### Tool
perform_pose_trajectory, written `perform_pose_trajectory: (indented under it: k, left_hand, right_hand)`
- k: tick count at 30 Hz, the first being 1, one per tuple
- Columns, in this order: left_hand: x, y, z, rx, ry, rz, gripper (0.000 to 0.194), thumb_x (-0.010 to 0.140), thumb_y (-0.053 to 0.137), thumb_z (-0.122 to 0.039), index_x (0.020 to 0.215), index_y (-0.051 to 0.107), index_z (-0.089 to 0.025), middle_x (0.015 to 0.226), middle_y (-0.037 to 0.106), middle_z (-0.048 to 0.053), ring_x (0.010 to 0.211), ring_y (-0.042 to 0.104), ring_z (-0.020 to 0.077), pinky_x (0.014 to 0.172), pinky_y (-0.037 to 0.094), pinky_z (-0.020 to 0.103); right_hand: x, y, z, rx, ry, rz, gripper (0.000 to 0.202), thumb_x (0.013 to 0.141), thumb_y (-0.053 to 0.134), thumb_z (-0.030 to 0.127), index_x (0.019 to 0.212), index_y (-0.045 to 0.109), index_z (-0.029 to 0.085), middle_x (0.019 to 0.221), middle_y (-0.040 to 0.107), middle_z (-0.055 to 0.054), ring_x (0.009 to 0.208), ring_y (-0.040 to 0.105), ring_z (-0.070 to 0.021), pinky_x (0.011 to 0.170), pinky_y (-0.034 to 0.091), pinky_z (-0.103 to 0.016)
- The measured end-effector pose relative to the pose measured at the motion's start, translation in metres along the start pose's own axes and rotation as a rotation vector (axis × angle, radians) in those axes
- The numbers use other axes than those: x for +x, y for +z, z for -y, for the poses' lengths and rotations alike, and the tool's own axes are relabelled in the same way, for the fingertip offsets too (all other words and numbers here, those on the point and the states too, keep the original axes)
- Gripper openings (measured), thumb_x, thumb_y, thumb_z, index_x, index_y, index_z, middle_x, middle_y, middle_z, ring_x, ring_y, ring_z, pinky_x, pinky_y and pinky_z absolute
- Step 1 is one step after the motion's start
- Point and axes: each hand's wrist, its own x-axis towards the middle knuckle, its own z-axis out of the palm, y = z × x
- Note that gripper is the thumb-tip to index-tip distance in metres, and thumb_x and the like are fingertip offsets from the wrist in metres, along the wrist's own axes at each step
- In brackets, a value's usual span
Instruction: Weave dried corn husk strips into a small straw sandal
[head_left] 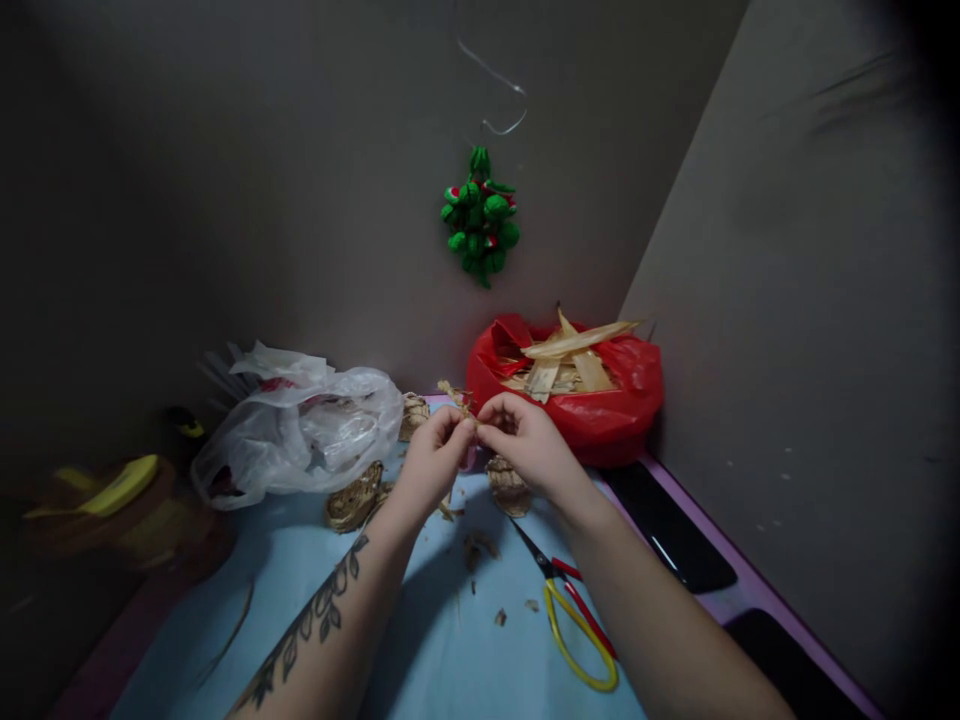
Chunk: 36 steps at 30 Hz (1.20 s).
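My left hand and my right hand meet above the table, thumbs and fingertips pinched close together. Between them is a short tan twisted strand of dried plant fibre, its knobbly end sticking up past the left fingers. The fingers hide its lower part. Just below the right hand stands a small woven brown piece. A coiled woven piece lies left of my left forearm, and another woven piece is behind the left hand. Scissors with yellow and red handles lie beside my right forearm, blades pointing away.
A red plastic bag of dried husk strips stands at the back right. A clear plastic bag sits at the left. Dark phone-like slabs line the right edge. Green ornament hangs at the wall. Scraps litter the blue surface.
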Motion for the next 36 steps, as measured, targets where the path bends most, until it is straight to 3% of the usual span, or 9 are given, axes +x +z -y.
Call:
perform_pose_trajectory:
  k: [10,18,26,32,36]
  left_hand:
    - [0.002,0.005,0.006,-0.220,-0.114,0.010,0.030,0.081,0.052,-0.044,0.068,0.047,-0.017,0.060,0.052,-0.003,0.049,0.046,0.0075,0.048,0.036,0.020]
    - [0.001,0.000,-0.001,-0.087,-0.021,-0.041,0.026,0.079,0.057,-0.037,0.065,0.047,-0.018,0.051,0.047,-0.006,0.045,0.041,0.0070,0.045,0.031,0.018]
    - [0.003,-0.005,-0.004,0.047,-0.024,-0.021,0.026,0.080,0.055,-0.036,0.065,0.047,-0.017,0.052,0.045,-0.005,0.048,0.039,0.0078,0.046,0.030,0.019]
    - [0.003,-0.010,-0.011,0.131,0.014,-0.060,0.026,0.082,0.050,-0.034,0.062,0.044,-0.018,0.053,0.041,-0.006,0.050,0.036,0.0085,0.049,0.029,0.020]
    - [0.002,-0.017,-0.017,0.174,0.036,-0.116,0.025,0.083,0.048,-0.033,0.063,0.045,-0.018,0.055,0.041,-0.005,0.052,0.036,0.0092,0.050,0.029,0.020]
  right_hand:
    - [0.000,0.001,-0.002,-0.011,0.027,-0.014,0.011,0.068,0.054,0.018,0.078,0.050,0.019,0.065,0.056,0.003,0.060,0.057,-0.0128,0.056,0.045,-0.024]
    - [0.000,-0.001,0.002,-0.061,0.012,-0.030,0.011,0.070,0.057,0.023,0.080,0.056,0.018,0.070,0.059,0.001,0.063,0.056,-0.0136,0.058,0.044,-0.025]
    - [0.003,-0.009,0.010,-0.139,-0.072,-0.165,0.008,0.071,0.054,0.017,0.071,0.062,0.018,0.069,0.063,0.000,0.067,0.057,-0.0143,0.064,0.045,-0.026]
    - [0.005,-0.012,0.010,0.049,-0.032,-0.075,0.016,0.072,0.059,0.027,0.083,0.066,0.018,0.082,0.066,-0.003,0.075,0.059,-0.0155,0.067,0.046,-0.028]
    - [0.021,-0.026,0.016,0.259,0.017,-0.290,0.027,0.068,0.066,0.034,0.090,0.063,0.018,0.085,0.064,-0.004,0.073,0.058,-0.0138,0.058,0.043,-0.023]
